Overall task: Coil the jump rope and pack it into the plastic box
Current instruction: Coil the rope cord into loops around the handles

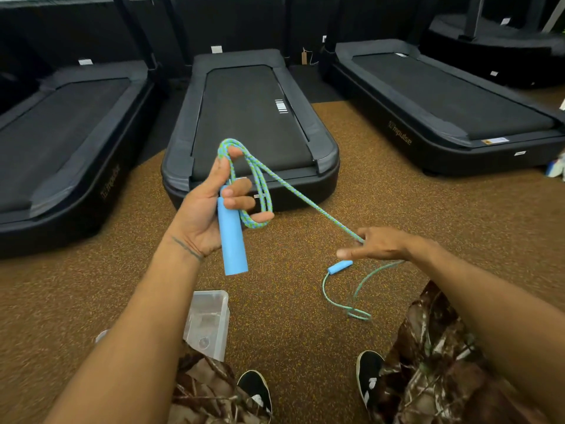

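My left hand (pixel 211 209) is raised and grips one blue handle (pixel 232 240) of the jump rope, with a few loops of the blue-green braided rope (pixel 260 185) wound between its thumb and little finger. From the loops the rope runs taut down to the right into my right hand (pixel 382 243), which pinches it between the fingers. Below that hand the rest of the rope (pixel 342 301) and the second blue handle (pixel 340 266) lie loose on the floor. The clear plastic box (pixel 209 322) sits open on the floor beside my left knee.
Three black treadmills stand ahead; the middle one (pixel 250 123) is right behind my left hand. The floor is brown speckled rubber (pixel 305 347). My camouflage trouser legs and black shoes (pixel 368 374) show at the bottom.
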